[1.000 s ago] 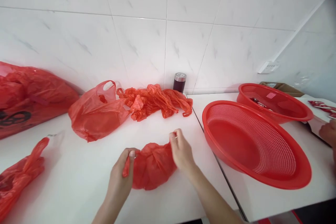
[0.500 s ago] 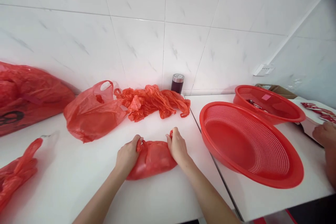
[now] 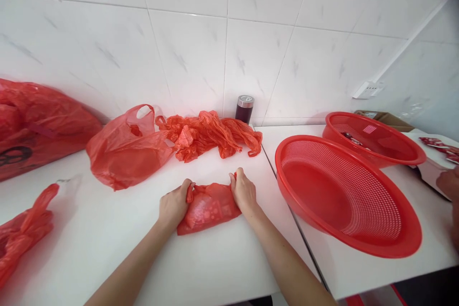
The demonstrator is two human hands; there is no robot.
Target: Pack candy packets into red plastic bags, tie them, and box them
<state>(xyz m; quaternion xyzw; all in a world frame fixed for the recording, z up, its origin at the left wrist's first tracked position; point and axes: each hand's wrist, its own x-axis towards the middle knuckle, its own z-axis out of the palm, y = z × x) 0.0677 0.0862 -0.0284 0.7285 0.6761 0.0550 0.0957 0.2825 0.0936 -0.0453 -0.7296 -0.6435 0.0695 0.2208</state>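
In the head view, a red bag (image 3: 210,210) lies at the lower centre of the frame. The person's left hand (image 3: 174,204) grips its upper left corner, the right hand (image 3: 244,192) its upper right. At the left edge, a sack (image 3: 53,124) bears a black mark (image 3: 15,156), partly cut off; the mark on the lid of the cup (image 3: 244,114) is too small to read.

A second ago the bag was rounder and evenly red; now it is flatter, with pale shapes showing through, hard to make out. The far basket (image 3: 412,155) holds small items (image 3: 353,141), unclear. A co-worker's hand (image 3: 446,181) is cut off at the right edge.
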